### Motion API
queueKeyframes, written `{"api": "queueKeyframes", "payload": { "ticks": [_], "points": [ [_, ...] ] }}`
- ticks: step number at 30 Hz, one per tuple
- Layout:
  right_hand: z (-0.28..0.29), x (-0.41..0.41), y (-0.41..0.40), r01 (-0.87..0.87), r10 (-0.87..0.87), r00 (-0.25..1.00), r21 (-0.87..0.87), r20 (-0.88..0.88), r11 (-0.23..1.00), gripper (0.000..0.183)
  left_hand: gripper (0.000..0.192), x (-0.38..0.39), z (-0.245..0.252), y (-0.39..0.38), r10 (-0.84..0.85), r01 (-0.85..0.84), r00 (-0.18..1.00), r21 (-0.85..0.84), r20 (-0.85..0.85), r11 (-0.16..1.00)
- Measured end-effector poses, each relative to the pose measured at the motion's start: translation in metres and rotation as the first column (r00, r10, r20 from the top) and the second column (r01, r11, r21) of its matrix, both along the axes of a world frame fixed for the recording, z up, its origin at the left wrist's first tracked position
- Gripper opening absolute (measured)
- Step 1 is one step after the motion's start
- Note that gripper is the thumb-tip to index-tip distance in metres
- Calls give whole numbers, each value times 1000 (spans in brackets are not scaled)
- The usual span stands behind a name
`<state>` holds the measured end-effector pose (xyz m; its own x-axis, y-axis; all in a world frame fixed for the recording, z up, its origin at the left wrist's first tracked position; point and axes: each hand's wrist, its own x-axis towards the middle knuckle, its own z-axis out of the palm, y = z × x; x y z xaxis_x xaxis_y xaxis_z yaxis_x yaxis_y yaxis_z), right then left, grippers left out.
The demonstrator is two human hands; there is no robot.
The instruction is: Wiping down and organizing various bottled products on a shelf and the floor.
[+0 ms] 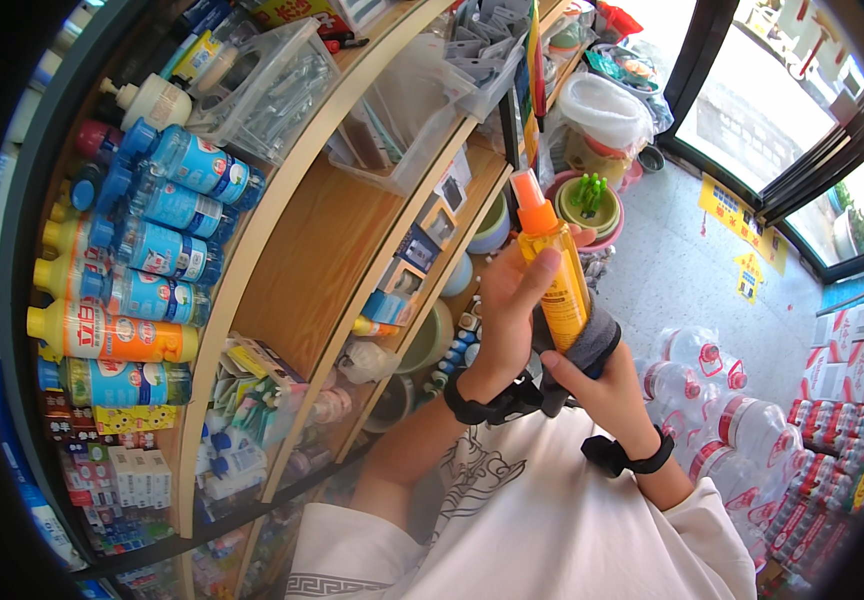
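My left hand [508, 304] grips a yellow spray bottle [561, 289] with an orange pump top and a clear cap, its thumb across the upper body. The bottle is tilted, cap toward the upper left. A dark grey cloth [595, 336] wraps the bottle's lower end. My right hand [598, 379] holds this cloth against the bottle, thumb near the base. Black bands circle both wrists. Part of the cloth hangs down between the hands.
At left stands a wooden shelf unit [304, 262] with blue-capped bottles [158, 247] and clear plastic bins [274, 90]. Stacked basins [589, 206] sit beyond my hands. Large water bottles [732, 427] and packs of cans [822, 480] stand on the right. A glass door [762, 112] is at upper right.
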<state>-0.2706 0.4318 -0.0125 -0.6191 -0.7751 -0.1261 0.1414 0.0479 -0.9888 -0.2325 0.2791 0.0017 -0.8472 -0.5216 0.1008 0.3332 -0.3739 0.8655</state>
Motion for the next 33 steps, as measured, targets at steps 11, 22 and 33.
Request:
{"api": "queueKeyframes", "payload": {
  "ticks": [11, 22, 33],
  "points": [
    [2, -18, -18, 184, -194, 869, -66, -455, 981, 41, 40, 9, -13, 36, 62, -54, 997, -166, 46, 985],
    [-14, -9, -7, 169, -176, 882, -56, -438, 984, 41, 41, 3, 11, 21, 162, -151, 981, -100, 104, 983],
    [5, -24, -23, 172, -157, 811, -27, -563, 985, 36, 62, 15, -16, 37, 117, -83, 986, -258, 120, 963]
  ]
}}
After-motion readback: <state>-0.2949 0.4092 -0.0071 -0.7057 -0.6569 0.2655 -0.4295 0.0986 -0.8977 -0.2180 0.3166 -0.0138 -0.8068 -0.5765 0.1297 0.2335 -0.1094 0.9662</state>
